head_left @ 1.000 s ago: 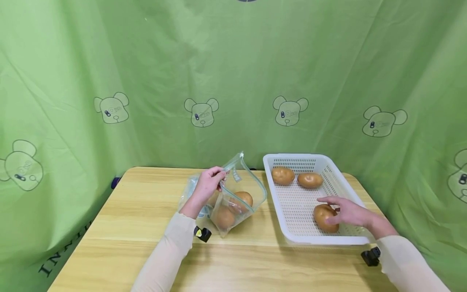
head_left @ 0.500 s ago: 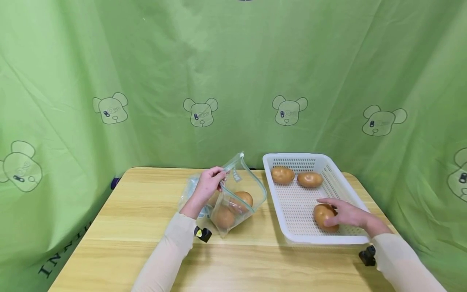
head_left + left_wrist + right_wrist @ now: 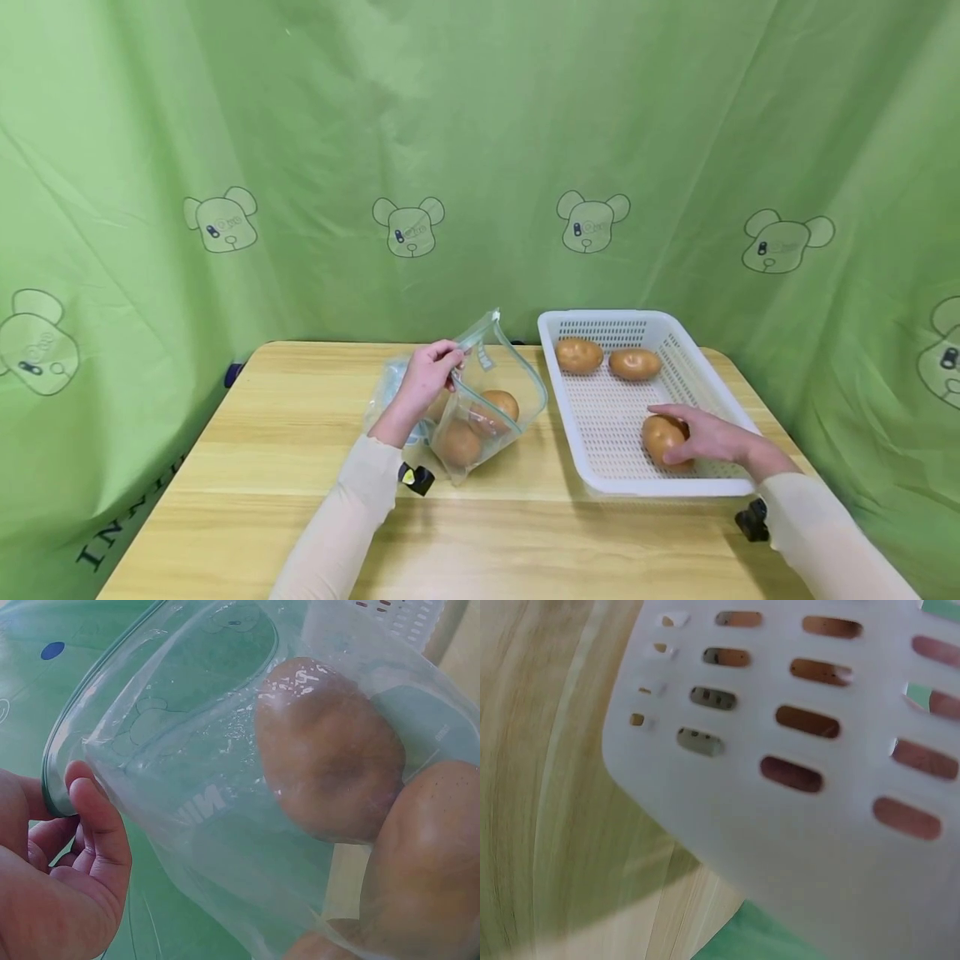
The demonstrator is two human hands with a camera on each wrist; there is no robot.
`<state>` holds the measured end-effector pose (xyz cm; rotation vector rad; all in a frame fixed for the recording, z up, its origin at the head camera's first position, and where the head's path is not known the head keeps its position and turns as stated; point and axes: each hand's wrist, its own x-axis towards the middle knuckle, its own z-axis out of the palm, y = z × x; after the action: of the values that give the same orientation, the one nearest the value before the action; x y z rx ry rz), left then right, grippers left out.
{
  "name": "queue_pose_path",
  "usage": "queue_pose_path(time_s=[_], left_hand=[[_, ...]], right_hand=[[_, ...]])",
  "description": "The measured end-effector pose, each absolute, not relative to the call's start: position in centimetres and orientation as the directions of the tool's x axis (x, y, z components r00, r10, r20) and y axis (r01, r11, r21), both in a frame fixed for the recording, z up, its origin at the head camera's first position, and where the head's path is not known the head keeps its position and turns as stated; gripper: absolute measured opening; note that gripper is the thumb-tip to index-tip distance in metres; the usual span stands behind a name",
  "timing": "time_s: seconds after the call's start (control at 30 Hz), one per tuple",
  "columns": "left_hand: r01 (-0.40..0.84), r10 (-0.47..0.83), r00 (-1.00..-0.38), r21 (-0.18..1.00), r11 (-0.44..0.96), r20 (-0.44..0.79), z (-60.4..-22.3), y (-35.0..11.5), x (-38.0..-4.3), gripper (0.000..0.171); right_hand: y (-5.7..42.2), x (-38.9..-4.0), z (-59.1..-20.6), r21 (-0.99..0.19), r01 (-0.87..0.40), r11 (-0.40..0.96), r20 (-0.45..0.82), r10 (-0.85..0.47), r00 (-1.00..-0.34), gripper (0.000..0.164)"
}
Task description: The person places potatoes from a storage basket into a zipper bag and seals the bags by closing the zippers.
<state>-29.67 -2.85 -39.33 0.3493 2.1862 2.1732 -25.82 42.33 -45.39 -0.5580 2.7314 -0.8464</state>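
My left hand (image 3: 431, 377) pinches the green-edged rim of a clear zip bag (image 3: 474, 479). In the left wrist view, the left hand's fingertips (image 3: 97, 806) sit at the bag's zip edge, and brown potatoes (image 3: 330, 750) lie inside the clear plastic. On the right stands a white slotted basket (image 3: 558, 417). In its near right part my right hand (image 3: 708, 435) grips a potato (image 3: 660, 437), thumb on the near side and fingers reaching over the far side. From the right wrist, the basket's wall (image 3: 727, 817) hides most of the hand and potato, which show only through the slots.
Two more potatoes, a left one (image 3: 579, 356) and a right one (image 3: 634, 364), lie at the back of the basket. Crumpled clear plastic (image 3: 382, 392) lies left of the bag on the wooden table (image 3: 300, 467). A green curtain (image 3: 480, 150) hangs behind.
My right hand has settled lower and closer round the potato, fingers drawn in on it. The left hand and bag stay in place; the head view tilts slightly.
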Motion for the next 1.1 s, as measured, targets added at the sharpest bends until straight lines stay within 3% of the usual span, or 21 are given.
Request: queue_pose_path(time_s=[0.3,0.53,1.1], left_hand=[[0.149,0.15,-0.978,0.989,0.017,0.145,-39.9,-2.5,-30.0,0.018],[0.147,0.167,-0.976,0.989,0.011,0.143,-39.6,-2.4,-29.7,0.017],[0.151,0.152,-0.977,0.989,0.008,0.148,-40.0,-2.5,-29.8,0.018]], right_hand=[[42.3,-25.6,-45.2,-0.587,-0.289,0.756,-0.12,-0.434,-0.893,0.082],[42.3,-25.3,-44.9,-0.631,-0.226,0.742,-0.1,-0.367,-0.925,0.086],[41.4,-24.4,-40.6,-0.71,-0.256,0.656,-0.029,-0.391,-0.92,0.087]])
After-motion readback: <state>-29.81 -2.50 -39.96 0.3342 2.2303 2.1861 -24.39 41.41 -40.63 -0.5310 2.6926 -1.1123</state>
